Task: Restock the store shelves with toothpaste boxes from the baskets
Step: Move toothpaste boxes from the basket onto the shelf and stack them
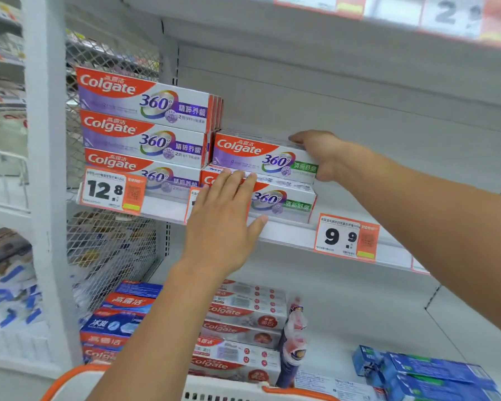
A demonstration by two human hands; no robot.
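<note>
The right hand (320,153) grips the right end of a white-and-purple Colgate 360 toothpaste box with a green label (261,157); its fingers curl over the top back edge and the thumb wraps the near end. That box lies flat on top of a second, matching green-label box (284,202), and both sit on the white metal store shelf (289,234), in its middle tier.

The left hand (223,218) lies flat against the front of the lower box, fingers straight and close together and pointing up, thumb spread out to the right along the shelf lip. It covers most of the red Colgate band and part of a price tag on the shelf edge.

Just left of the two boxes stands a stack of three purple-label Colgate 360 boxes (143,121), with more rows visible behind the top ones. An orange-and-white price tag reading 12.8 (113,191) hangs in front of that stack, and another reading 9.9 (346,237) hangs further right.

On the shelf below are blue Colgate boxes (119,319), red-and-white Colgate boxes (243,319) and, at the far right, flat blue packs (428,371). An orange-and-white basket rim (78,377) shows at the bottom edge.
</note>
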